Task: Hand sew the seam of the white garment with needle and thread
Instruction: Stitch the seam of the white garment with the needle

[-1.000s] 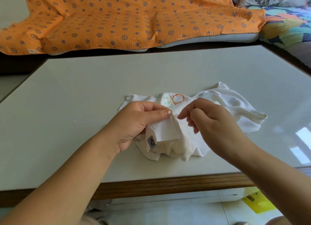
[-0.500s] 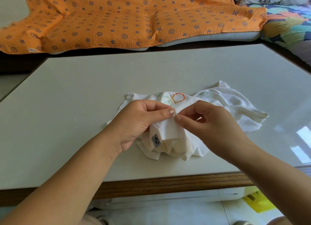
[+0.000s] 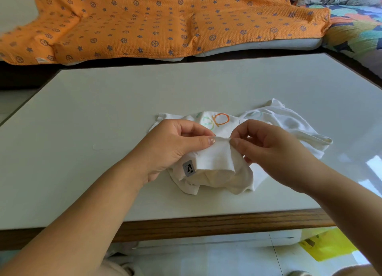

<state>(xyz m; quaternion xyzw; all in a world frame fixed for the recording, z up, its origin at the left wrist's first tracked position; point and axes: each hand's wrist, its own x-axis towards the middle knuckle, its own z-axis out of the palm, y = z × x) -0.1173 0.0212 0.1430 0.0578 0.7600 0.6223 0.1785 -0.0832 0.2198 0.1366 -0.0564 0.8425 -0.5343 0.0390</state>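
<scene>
Thumb and forefinger of the left hand (image 3: pixel 173 145) pinch a raised fold of the white garment (image 3: pixel 219 162); those of the right hand (image 3: pixel 275 151) pinch the same fold just beside them. The garment lies crumpled on a pale table (image 3: pixel 103 110), an orange blanket (image 3: pixel 155 21) beyond

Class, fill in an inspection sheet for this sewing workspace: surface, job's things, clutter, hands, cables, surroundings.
Surface: pale table with a wooden front edge.
Job's things: white garment bunched on the table, grey tag showing; a thin dark line just above the pinched fold may be the needle.
Clutter: nothing seen.
Hands: left hand grips a garment fold; right hand pinches the same fold beside the left thumb.
Cables: nothing seen.
Surroundings: orange blanket behind the table, patterned cushions at the right, yellow bag on the floor.
</scene>
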